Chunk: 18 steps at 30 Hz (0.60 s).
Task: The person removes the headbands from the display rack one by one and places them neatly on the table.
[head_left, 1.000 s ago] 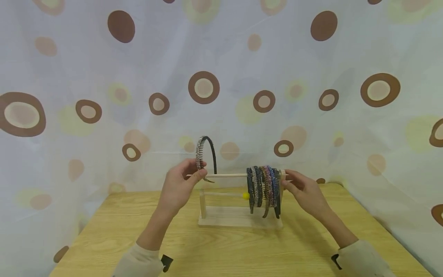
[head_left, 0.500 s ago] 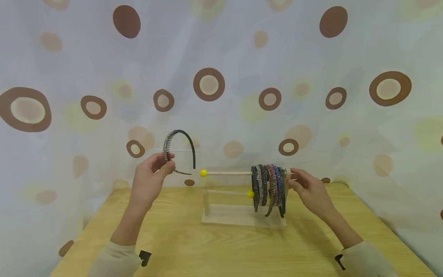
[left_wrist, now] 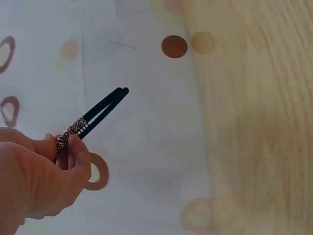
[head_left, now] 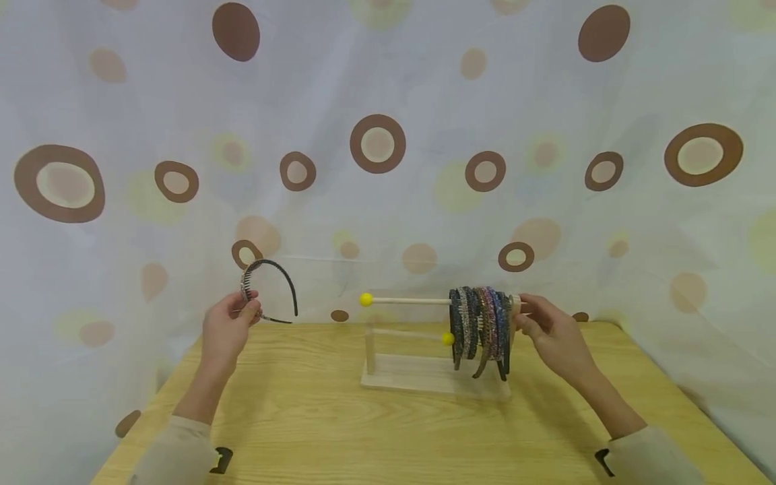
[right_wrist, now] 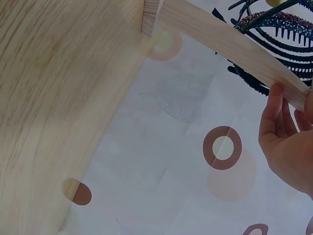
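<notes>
In the head view my left hand [head_left: 224, 333] pinches a glittery, toothed headband [head_left: 245, 281] by its side, held up over the table's left part. The left wrist view shows the headband's black ends [left_wrist: 110, 105] pointing away from the fingers. My right hand [head_left: 560, 340] grips the top of the wooden stand's right post [right_wrist: 234, 46], thumb and fingers on either side of it. Several sparkly headbands [head_left: 469, 323] hang together at the right end of the stand's upper rod [head_left: 412, 301], close beside the right hand.
A yellow ball [head_left: 366, 300] caps the upper rod's left end; a second yellow ball [head_left: 448, 339] sits lower, by the hanging headbands. The stand's flat base [head_left: 418, 377] rests on the wooden table [head_left: 339, 438]. A patterned curtain [head_left: 418, 87] rises behind.
My left hand has drawn the headband leftward off the upper rod, away from the stand, and then lowered it slightly. The right hand has stayed on the post.
</notes>
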{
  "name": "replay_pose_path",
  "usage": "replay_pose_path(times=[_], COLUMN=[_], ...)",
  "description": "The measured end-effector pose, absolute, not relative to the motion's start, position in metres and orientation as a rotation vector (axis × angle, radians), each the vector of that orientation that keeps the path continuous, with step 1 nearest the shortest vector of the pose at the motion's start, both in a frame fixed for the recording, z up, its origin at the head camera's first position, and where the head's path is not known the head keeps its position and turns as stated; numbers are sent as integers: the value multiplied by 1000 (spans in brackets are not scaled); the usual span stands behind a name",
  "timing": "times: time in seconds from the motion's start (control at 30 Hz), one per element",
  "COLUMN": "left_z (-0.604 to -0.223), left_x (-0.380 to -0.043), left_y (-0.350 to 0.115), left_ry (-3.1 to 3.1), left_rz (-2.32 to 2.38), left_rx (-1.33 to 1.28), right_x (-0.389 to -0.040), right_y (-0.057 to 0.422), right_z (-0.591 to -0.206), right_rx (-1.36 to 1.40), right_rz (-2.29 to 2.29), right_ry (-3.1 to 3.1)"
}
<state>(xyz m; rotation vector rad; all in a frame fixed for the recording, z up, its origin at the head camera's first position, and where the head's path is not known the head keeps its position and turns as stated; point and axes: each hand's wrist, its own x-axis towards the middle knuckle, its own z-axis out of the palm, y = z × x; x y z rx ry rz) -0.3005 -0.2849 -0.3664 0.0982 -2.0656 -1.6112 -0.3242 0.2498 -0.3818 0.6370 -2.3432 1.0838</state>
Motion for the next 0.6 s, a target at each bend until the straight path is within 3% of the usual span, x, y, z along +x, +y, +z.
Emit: replay_pose_path(times=[0.3, 0.6], left_z=[-397, -414], left_x=[-313, -311], left_y=[-318, -335], left_ry=[-1748, -1560], left_rz=[-2149, -2326], left_rx=[392, 548], right_x=[-324, -326], right_y=[251, 250], right_z=[-384, -383], right_rx=[622, 611], right_rz=[1100, 1095], right_ry=[-2361, -2365])
